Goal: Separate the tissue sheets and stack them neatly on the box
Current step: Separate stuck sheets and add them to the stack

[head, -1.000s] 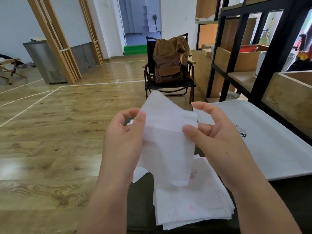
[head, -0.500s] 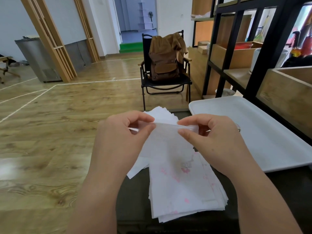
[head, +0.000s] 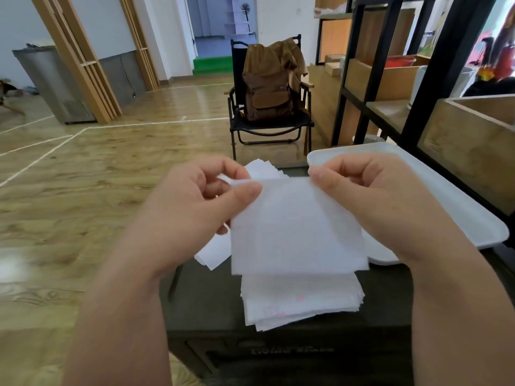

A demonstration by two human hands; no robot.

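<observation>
Tissue sheet (head: 298,229) now lower, hanging flat, top corners pinched by both hands (head: 195,207) (head: 370,199), above stack (head: 301,302) on box (head: 211,302).

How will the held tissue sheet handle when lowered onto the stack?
Likely floppy: the tissue sheet hangs limp from both hands' pinches at its top corners. Probably very light and prone to drift. The stack on the box has uneven edges, so sheets may shift easily.

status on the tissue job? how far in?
Done: a thick stack of sheets already lies on the dark box. In hand: the left hand and right hand pinch the top corners of one tissue sheet above the stack. Left: laying it down; a fanned pile behind remains.
</observation>
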